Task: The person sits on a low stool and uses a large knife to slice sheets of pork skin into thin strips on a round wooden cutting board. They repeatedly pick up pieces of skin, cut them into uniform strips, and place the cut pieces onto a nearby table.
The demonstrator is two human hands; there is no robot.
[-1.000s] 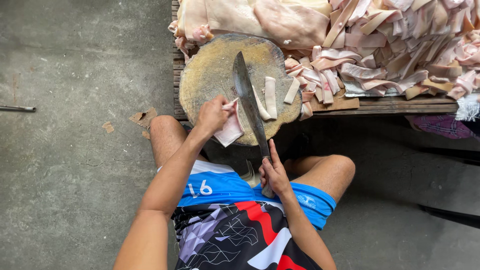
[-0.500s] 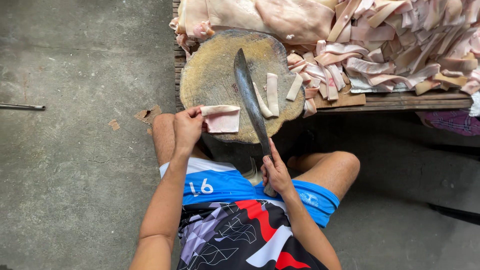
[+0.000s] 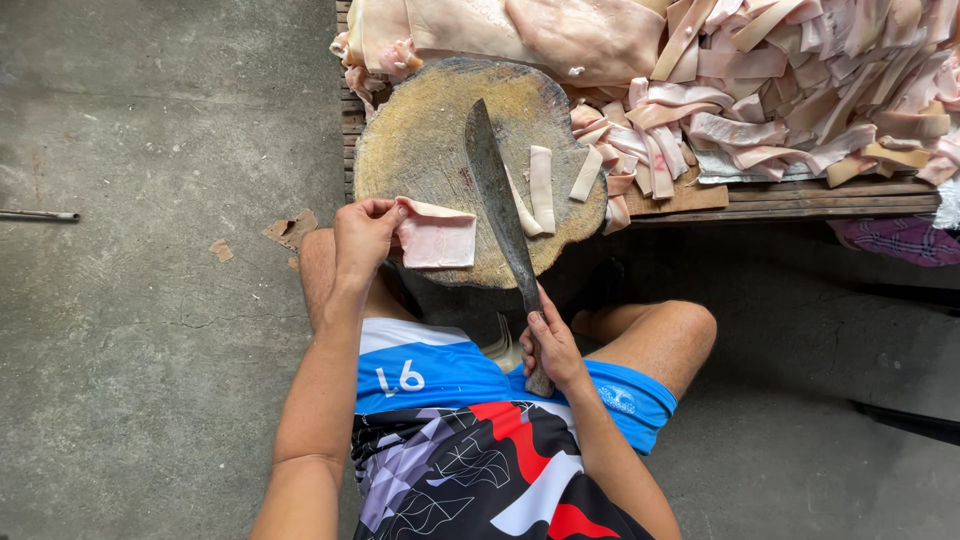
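My left hand pinches the left edge of a pale pink slab of pork skin lying at the near left rim of a round wooden chopping block. My right hand grips the handle of a long dark knife, whose blade lies across the block, tip pointing away from me. Two cut white strips rest on the block just right of the blade.
A big heap of pink skin strips and large pork pieces covers the wooden pallet behind and right of the block. My bare knees flank the block. Concrete floor lies to the left, with a metal rod and scraps.
My left hand has dragged the pork skin slab leftward, away from the knife, and laid it flatter at the block's near left rim. The knife and right hand have stayed in place.
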